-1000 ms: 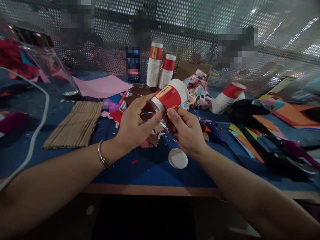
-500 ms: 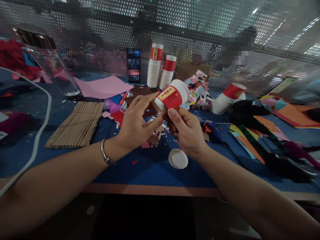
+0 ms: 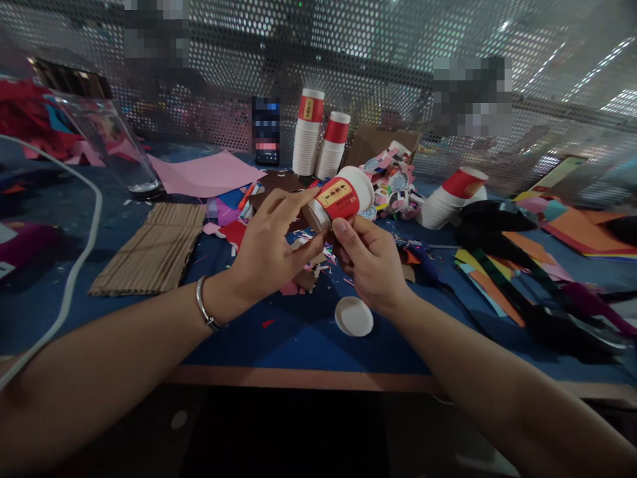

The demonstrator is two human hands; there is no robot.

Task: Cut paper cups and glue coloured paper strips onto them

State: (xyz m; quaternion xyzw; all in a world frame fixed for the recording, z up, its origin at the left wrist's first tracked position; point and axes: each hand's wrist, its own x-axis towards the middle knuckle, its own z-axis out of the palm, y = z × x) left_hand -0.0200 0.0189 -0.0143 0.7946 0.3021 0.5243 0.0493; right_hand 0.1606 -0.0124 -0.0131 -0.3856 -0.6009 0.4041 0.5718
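A white paper cup (image 3: 342,196) with a red band and a yellow label is held on its side above the table, its wide end toward the upper right. My left hand (image 3: 271,245) grips its narrow end between thumb and fingers. My right hand (image 3: 371,259) pinches the cup's near side with thumb and fingers. Whether anything else sits in the right fingers is hidden. Just below the hands, a round white disc (image 3: 353,317) lies on the blue tabletop (image 3: 279,348), among paper scraps (image 3: 303,279).
Paper cup stacks (image 3: 307,133) stand at the back, with another leaning stack (image 3: 452,196) at right. Corrugated cardboard (image 3: 149,249), pink paper (image 3: 206,174) and a clear glass (image 3: 112,146) lie left. A phone (image 3: 266,129) leans on the perforated screen. A white cable (image 3: 84,259) crosses the left side.
The cup has turned in my hands, bringing its yellow label further round into view. It has also dropped slightly. Both hands stay around it.
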